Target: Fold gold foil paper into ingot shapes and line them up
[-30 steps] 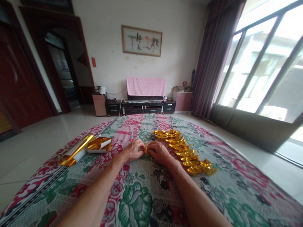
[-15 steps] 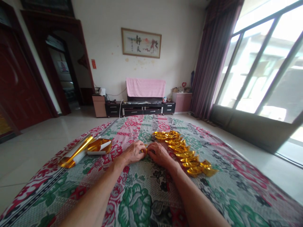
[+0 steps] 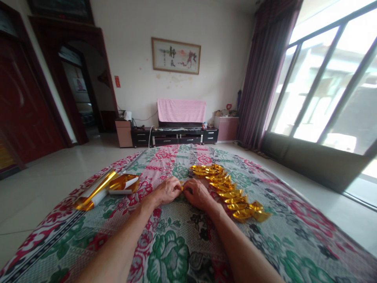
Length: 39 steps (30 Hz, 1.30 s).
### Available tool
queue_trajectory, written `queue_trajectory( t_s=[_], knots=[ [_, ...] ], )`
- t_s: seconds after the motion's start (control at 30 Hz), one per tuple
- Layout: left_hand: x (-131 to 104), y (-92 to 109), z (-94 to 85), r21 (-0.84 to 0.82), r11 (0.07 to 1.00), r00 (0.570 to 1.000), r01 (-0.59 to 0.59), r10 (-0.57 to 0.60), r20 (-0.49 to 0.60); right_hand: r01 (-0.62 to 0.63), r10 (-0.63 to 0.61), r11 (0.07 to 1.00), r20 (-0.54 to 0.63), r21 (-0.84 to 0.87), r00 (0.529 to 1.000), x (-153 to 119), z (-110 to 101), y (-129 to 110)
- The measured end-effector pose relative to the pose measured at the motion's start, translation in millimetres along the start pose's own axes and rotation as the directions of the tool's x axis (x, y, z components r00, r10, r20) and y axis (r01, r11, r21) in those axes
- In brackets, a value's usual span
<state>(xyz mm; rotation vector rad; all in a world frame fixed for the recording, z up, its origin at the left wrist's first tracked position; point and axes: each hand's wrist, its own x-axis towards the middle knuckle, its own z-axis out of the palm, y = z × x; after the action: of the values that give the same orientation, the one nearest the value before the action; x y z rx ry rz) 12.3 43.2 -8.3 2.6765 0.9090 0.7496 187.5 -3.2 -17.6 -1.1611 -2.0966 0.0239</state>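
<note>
While the round-edged floral cloth (image 3: 169, 243) fills the foreground in red, green, grey and white, a tall glazed window (image 3: 318, 82) brightens the right side of the room, with a long purple curtain (image 3: 262, 78) hanging next to it. Against the far wall runs a low black TV cabinet (image 3: 165, 139), and above its top a pink towel (image 3: 181, 110) is draped over a dark, flat object. Higher up hangs a framed painting (image 3: 176, 56) with brush-written characters. On the cloth, to the right, folded gold foil ingots (image 3: 231, 193) lie overlapping in a slanting row, the nearest end just beyond the right forearm. To the left rests a rolled gold foil sheet (image 3: 101, 184), white on its reverse, and just beside it sit smaller curled foil pieces (image 3: 119, 182). Between these two groups, the left hand (image 3: 168, 190) and the right hand (image 3: 198, 192) meet near the middle of the cloth, both with bent fingers. A small gold foil piece (image 3: 182, 188) is pinched in the narrow gap where the fingertips come together: the left thumb and fingers grip its left side, and the right thumb and forefinger close on its right. Most of it is hidden by the fingers, so its shape cannot be told.
</note>
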Motion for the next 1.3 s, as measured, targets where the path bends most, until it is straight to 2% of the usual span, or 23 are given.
queue_trajectory(
  t_s=[0.23, 0.43, 0.7, 0.8, 1.0, 1.3],
  knots=[
    [0.2, 1.3, -2.7, -0.014, 1.0, 1.0, -0.017, 0.017, 0.016, -0.027, 0.027, 1.0, 0.004, 0.003, 1.0, 0.6, 0.1, 0.6],
    [1.2, 1.5, -3.5, -0.044, 0.996, 0.997, -0.072, 0.073, 0.016, -0.034, 0.032, 0.999, 0.066, 0.024, 0.997, 1.3, -5.4, -1.9],
    [1.3, 3.7, -1.3, 0.101, 0.986, 0.991, -0.131, 0.131, 0.008, -0.008, 0.01, 1.0, 0.072, -0.02, 0.997, 1.2, -0.9, 3.2],
    [0.6, 2.3, 1.4, 0.089, 0.99, 0.994, -0.111, 0.11, 0.017, 0.001, -0.001, 1.0, 0.065, 0.002, 0.998, 2.0, -0.8, 5.1],
    [-0.5, 2.9, 2.0, 0.052, 0.997, 0.998, -0.05, 0.052, -0.036, 0.022, -0.025, 0.995, 0.033, 0.095, 0.999, 2.6, -3.7, 6.7],
    [0.4, 11.0, -1.1, -0.085, 0.992, 0.987, 0.098, -0.108, -0.12, -0.006, 0.002, 0.987, 0.025, 0.161, 1.0, 0.7, -5.3, 11.5]
  ],
)
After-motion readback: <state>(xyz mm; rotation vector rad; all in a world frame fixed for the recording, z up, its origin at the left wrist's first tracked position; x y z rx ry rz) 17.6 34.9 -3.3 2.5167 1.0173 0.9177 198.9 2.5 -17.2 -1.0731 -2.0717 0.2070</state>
